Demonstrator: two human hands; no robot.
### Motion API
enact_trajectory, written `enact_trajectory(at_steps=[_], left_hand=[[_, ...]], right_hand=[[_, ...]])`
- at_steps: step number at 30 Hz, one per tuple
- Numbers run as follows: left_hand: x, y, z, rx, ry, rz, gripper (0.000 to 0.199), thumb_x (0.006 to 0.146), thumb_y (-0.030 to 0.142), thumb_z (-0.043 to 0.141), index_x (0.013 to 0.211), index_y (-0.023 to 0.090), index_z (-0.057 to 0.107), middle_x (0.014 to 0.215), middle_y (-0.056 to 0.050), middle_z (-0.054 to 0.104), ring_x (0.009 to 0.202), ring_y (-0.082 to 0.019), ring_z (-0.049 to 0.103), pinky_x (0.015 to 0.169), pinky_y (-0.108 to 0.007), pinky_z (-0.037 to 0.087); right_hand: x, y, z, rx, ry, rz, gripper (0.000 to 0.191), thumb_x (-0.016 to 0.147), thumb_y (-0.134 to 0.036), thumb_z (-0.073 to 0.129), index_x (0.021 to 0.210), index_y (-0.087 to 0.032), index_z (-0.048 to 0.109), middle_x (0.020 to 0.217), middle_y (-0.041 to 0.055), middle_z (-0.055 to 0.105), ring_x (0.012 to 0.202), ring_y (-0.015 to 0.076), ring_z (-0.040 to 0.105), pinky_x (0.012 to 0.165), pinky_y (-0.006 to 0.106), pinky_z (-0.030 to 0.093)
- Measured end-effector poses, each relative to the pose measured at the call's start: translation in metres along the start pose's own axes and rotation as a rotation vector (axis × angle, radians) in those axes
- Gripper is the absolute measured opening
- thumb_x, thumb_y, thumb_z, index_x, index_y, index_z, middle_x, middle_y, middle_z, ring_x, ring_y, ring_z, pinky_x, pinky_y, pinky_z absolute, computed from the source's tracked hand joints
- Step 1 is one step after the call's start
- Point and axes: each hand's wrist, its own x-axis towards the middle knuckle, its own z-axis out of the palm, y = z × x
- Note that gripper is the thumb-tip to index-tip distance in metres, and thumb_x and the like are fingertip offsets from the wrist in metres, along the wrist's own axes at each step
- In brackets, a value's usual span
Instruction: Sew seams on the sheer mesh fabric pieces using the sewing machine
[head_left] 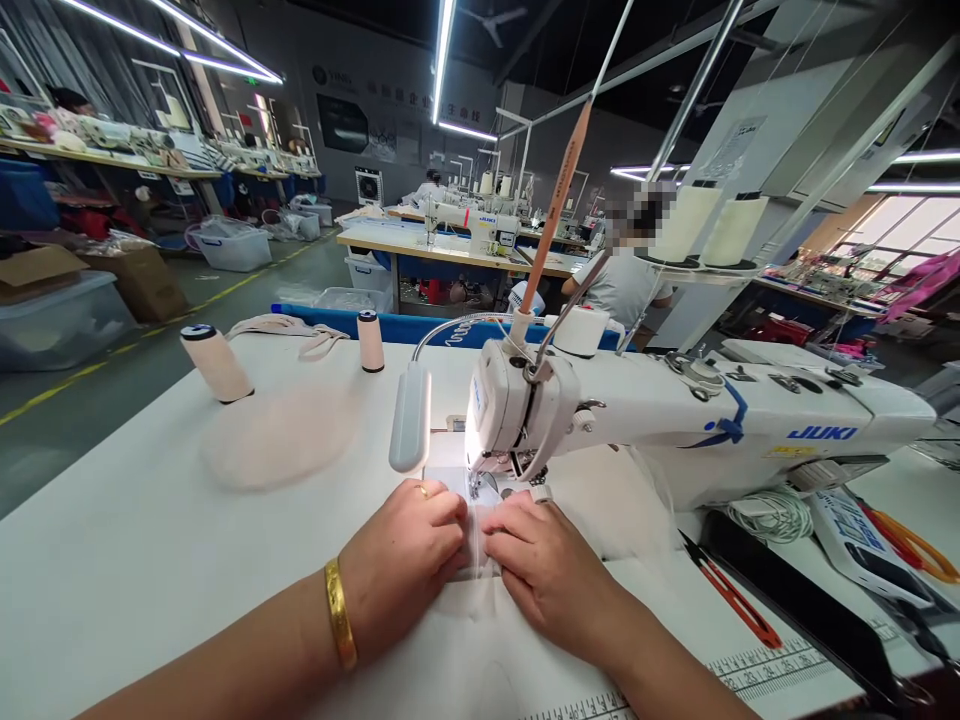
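Observation:
Both hands are at the needle area of a white sewing machine (pixel 675 400). My left hand (pixel 409 560), with a gold bangle and a ring, has its fingers curled down on a thin sheer pale fabric (pixel 480 545) just left of the presser foot. On the fabric's right side lies my right hand (pixel 551 570), its fingers bent and pressed together on the cloth. The fabric runs between the hands under the lit needle, and more of it spreads to the right beneath the machine arm. The fingertips are partly hidden.
Two pale thread cones (pixel 217 365) and a round pale fabric piece (pixel 281 435) sit at the left of the white table. A lamp (pixel 410 420) hangs beside the needle. Right lie orange snips (pixel 739 600), a black strap and a phone-like device. A person (pixel 626 280) sits beyond.

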Motion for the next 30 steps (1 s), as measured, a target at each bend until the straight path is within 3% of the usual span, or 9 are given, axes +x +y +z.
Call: enact_trajectory(at_steps=[7, 18, 22, 27, 30], left_hand=[[-0.003, 0.004, 0.001, -0.055, 0.008, 0.040, 0.021, 0.099, 0.013, 0.054, 0.082, 0.020, 0.065, 0.088, -0.001, 0.073, 0.079, -0.020, 0.064, 0.079, -0.040, 0.046], [0.006, -0.004, 0.006, 0.046, 0.034, -0.019, 0.032, 0.101, 0.014, 0.045, 0.088, 0.020, 0.073, 0.094, -0.004, 0.076, 0.083, -0.022, 0.066, 0.084, -0.043, 0.048], [0.008, -0.005, 0.003, 0.083, 0.016, -0.041, 0.032, 0.101, 0.014, 0.045, 0.088, 0.020, 0.074, 0.099, -0.007, 0.076, 0.089, -0.024, 0.066, 0.086, -0.045, 0.047], [0.001, 0.006, 0.001, -0.028, 0.030, 0.035, 0.033, 0.101, 0.009, 0.045, 0.088, 0.022, 0.073, 0.096, -0.003, 0.076, 0.087, -0.020, 0.065, 0.087, -0.042, 0.043], [-0.006, 0.013, -0.001, -0.086, 0.021, 0.049, 0.034, 0.098, 0.003, 0.043, 0.087, 0.021, 0.070, 0.093, 0.000, 0.075, 0.083, -0.017, 0.064, 0.088, -0.041, 0.039]], right_hand=[[-0.001, 0.001, -0.001, -0.052, -0.022, 0.041, 0.026, 0.086, 0.002, 0.053, 0.095, -0.022, 0.061, 0.094, 0.0026, 0.069, 0.090, 0.0224, 0.057, 0.077, 0.035, 0.039], [0.005, 0.008, 0.007, -0.103, 0.000, 0.125, 0.029, 0.082, 0.004, 0.047, 0.088, -0.022, 0.058, 0.087, 0.0031, 0.066, 0.082, 0.0227, 0.055, 0.071, 0.034, 0.038], [0.005, 0.009, 0.006, -0.089, 0.005, 0.136, 0.037, 0.082, 0.006, 0.043, 0.099, -0.021, 0.062, 0.097, 0.0053, 0.070, 0.086, 0.0244, 0.058, 0.069, 0.035, 0.038], [0.001, 0.004, -0.001, -0.048, 0.016, 0.041, 0.036, 0.088, 0.003, 0.049, 0.109, -0.023, 0.063, 0.112, 0.0054, 0.072, 0.096, 0.0252, 0.059, 0.077, 0.037, 0.042], [-0.001, 0.002, -0.004, -0.002, 0.001, -0.038, 0.030, 0.091, 0.001, 0.051, 0.106, -0.023, 0.063, 0.107, 0.0042, 0.072, 0.098, 0.0250, 0.058, 0.082, 0.038, 0.043]])
